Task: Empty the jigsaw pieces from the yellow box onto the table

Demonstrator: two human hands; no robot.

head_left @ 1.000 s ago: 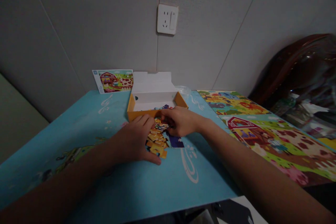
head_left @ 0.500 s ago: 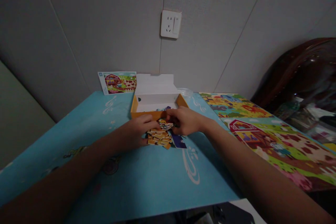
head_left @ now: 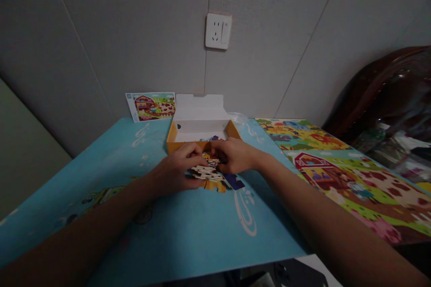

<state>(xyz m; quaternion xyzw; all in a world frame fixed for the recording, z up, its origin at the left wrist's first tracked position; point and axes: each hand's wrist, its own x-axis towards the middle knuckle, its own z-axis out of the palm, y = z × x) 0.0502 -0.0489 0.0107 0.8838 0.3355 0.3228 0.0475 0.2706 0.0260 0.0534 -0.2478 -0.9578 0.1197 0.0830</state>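
A pile of loose puzzle pieces [head_left: 209, 174] lies on the light blue table mat [head_left: 188, 228], just in front of an open orange box [head_left: 174, 133] with a white flap. My left hand [head_left: 177, 169] curls round the pile's left side, fingers bent over the pieces. From the right, my right hand [head_left: 235, 154] closes on the same pile. Both hands press the pieces together into a stack. A few pieces show inside the box.
A farm picture card [head_left: 151, 106] leans on the wall behind the box. A finished farm puzzle [head_left: 340, 175] covers the table's right side. A wall socket [head_left: 218, 31] sits above. A dark chair back [head_left: 384, 94] stands at the far right.
Both hands have drawn closer together and gathered the spread pieces into a tighter stack, nearer the box. The head has tilted down slightly since a second ago.
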